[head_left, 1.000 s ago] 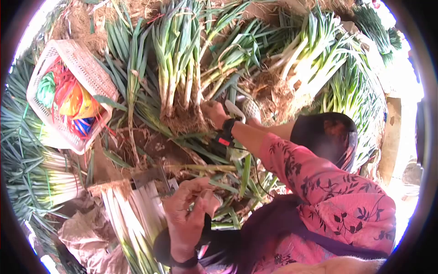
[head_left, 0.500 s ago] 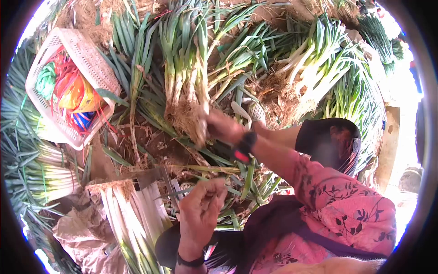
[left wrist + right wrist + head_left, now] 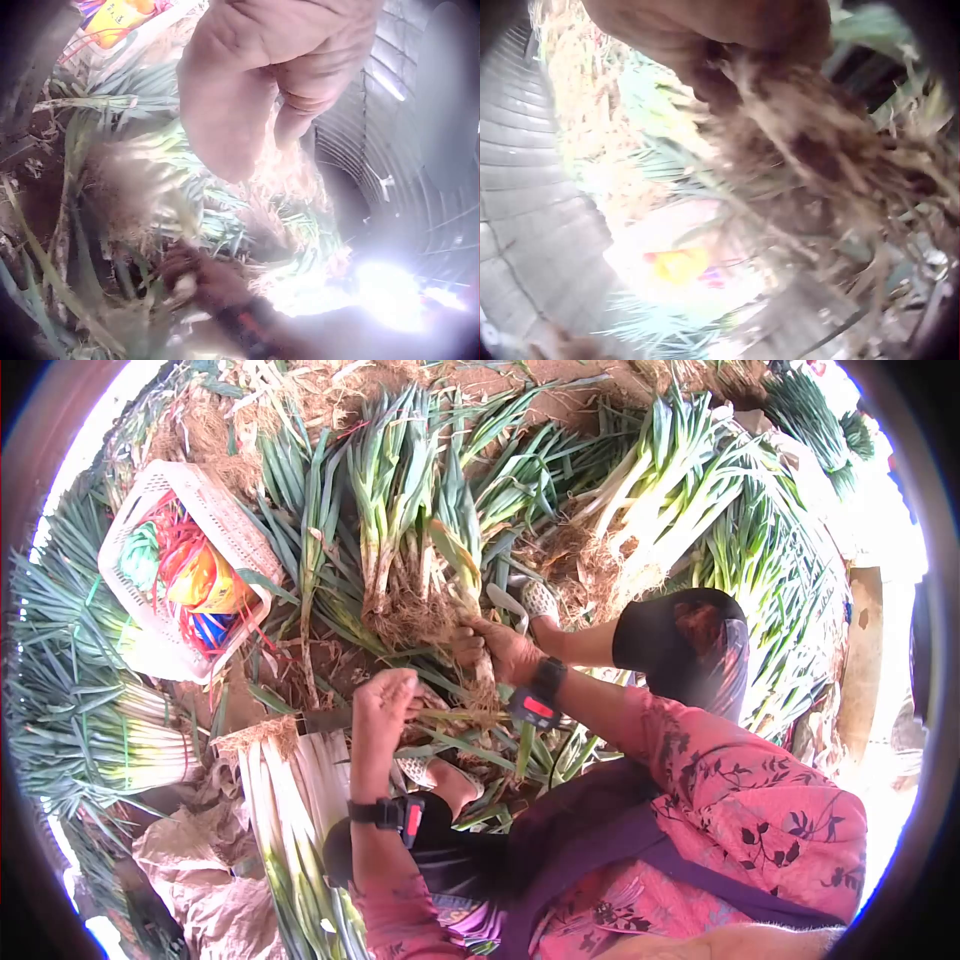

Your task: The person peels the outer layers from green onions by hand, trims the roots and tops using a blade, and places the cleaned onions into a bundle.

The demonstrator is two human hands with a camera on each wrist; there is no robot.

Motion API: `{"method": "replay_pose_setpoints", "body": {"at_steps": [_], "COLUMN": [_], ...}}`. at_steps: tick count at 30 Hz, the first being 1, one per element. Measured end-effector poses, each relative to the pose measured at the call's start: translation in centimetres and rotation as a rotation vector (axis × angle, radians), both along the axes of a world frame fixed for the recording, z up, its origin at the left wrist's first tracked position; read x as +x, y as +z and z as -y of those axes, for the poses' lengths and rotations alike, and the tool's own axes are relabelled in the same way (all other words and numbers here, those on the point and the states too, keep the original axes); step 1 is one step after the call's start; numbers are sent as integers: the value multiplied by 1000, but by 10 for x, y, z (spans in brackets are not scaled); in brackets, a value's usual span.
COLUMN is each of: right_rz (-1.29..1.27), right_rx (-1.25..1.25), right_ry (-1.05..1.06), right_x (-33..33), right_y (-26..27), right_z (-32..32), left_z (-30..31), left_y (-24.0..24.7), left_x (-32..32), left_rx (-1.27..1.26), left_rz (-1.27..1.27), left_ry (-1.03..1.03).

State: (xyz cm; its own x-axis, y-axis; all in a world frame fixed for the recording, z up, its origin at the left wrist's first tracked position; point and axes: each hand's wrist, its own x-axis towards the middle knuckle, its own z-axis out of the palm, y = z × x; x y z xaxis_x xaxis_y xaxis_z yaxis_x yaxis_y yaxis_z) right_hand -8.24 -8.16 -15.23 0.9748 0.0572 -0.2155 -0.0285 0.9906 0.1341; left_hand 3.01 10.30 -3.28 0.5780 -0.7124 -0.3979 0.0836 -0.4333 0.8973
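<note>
My right hand (image 3: 503,651) grips a green onion (image 3: 458,565) low on its stalk, just above the roots. Its leaves point away from me, beside an upright bunch of green onions (image 3: 395,490). Blurred stringy roots (image 3: 817,142) spread below the fingers in the right wrist view. My left hand (image 3: 380,705) is raised to the left of the right one, fingers loosely bent and nothing between them; thumb and fingers hang large in the left wrist view. Under it, nearer me, lies a row of trimmed green onions (image 3: 285,800) with white stalks.
A white plastic basket (image 3: 225,510) with coloured ties stands at the left. Tied bundles of green onions (image 3: 150,740) lie along the left edge, and a heap of green onions (image 3: 660,510) at the right. Crumpled brown paper (image 3: 210,870) is at the near left. A shoe (image 3: 540,603) sits near my right hand.
The right hand has pulled a green onion from beside the standing bunch and drawn it toward me. My left hand has risen and moved away from me, to the left.
</note>
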Motion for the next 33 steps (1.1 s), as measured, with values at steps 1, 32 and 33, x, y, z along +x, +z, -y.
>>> {"method": "replay_pose_setpoints", "body": {"at_steps": [1,32,33], "right_rz": [4,-210,-292], "right_rx": [1,-966,-737], "right_ry": [-1,-105,-156], "right_x": [-6,41,43], "right_y": [28,126,123], "right_z": [-7,-106,-109], "left_z": [1,-11,-10], "left_y": [0,37,34], "left_x": [3,12,12], "left_rx": [1,-894,-891], "left_rz": [4,-161,-164], "left_ry": [-1,475,476]}}
